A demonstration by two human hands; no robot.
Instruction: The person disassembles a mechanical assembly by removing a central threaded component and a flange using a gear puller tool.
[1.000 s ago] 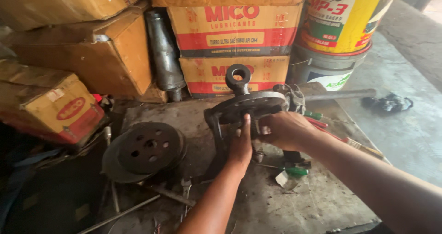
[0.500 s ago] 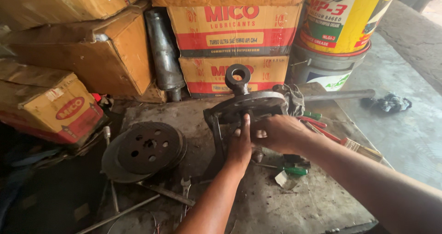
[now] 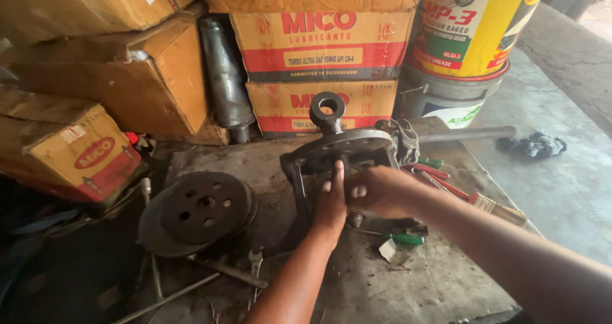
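Where the dark metal puller stands on the dirty steel plate, both hands meet just under its round flat disc. The left hand points up, fingers straight and together, tips touching the front edge of the disc. The right hand is beside it on the right, fingers curled in under the disc; what they grip is hidden, so I cannot tell. The puller stands upright, with its ring at the top and its legs going down. It lies just ahead of the fingers, and both hands are about as near.

Left of the puller lies a round pulley wheel with holes, flat on the plate. Behind the puller are two brown boxes with red bands, one on the other. Right of those stands a yellow bucket with a green and red label, on a grey tub. Far left of the puller sits a smaller box with a red oval mark. A green-handled screwdriver lies just right of the puller's feet.
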